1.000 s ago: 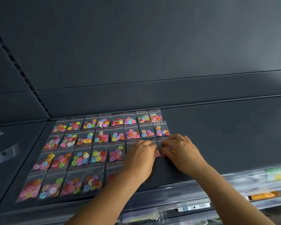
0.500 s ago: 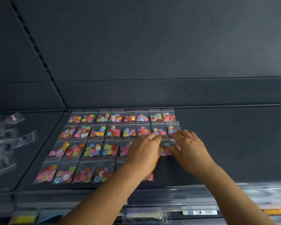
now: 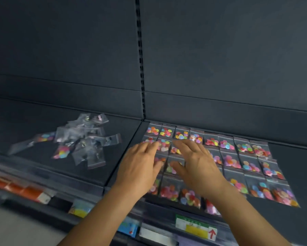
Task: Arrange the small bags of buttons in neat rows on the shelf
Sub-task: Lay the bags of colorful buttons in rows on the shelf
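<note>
Both hands hover palm-down with fingers spread wide, holding nothing: the left hand (image 3: 140, 167) over the left edge of the laid-out bags (image 3: 234, 160), the right hand (image 3: 197, 164) just beside it, further in. Whether any fingertip actually presses on a bag I cannot tell; the picture is smeared there.

The bags lie flat in rows on the shelf (image 3: 291, 174), from its back edge to its front edge, edges touching or slightly overlapping. Each is a small clear plastic pouch, glossy, with a sealed strip at the top and a loose cluster of flat round buttons in bright colours at the bottom. I would judge them very light and limp: the film will slide easily on the smooth dark metal, and a nudge to one could shift its neighbours. The buttons make a lumpy lower half, so the flat top strip or a corner looks the best place to pinch, or a fingertip set on the button lump to slide it.

On the next shelf section to the left, past the joint, a loose pile (image 3: 78, 144) of the same pouches lies jumbled, many looking near empty or catching glare. Labels (image 3: 195, 226) run along the shelf's front rail.
</note>
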`<act>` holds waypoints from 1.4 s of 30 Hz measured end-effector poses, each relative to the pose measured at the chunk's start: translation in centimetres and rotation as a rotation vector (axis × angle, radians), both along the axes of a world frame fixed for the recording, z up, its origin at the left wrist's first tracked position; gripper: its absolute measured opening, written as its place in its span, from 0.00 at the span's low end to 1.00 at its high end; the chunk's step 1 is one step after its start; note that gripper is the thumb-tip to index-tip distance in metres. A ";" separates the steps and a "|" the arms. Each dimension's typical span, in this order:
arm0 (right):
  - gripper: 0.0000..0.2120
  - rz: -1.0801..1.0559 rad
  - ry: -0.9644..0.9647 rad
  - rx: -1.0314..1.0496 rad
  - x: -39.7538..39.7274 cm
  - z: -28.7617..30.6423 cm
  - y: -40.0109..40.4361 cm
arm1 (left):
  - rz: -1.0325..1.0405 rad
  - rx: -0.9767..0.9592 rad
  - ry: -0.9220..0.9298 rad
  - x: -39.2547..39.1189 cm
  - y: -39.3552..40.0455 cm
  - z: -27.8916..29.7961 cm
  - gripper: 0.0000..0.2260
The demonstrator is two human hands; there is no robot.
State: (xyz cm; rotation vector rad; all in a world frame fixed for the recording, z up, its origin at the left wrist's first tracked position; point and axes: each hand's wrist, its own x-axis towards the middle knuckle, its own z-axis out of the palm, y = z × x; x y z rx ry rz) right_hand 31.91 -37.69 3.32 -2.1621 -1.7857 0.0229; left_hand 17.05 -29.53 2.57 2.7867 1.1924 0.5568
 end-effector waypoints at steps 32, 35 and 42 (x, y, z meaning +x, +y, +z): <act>0.14 0.223 0.065 -0.187 -28.2 -3.9 24.7 | 0.235 -0.173 0.125 -29.5 25.7 -4.4 0.21; 0.13 0.114 0.112 -0.137 -27.9 -3.9 25.5 | 0.284 -0.207 0.099 -29.4 27.5 -4.5 0.20; 0.08 0.181 0.217 -0.119 -28.8 -4.1 26.5 | 0.293 -0.269 0.043 -29.2 29.5 -5.0 0.12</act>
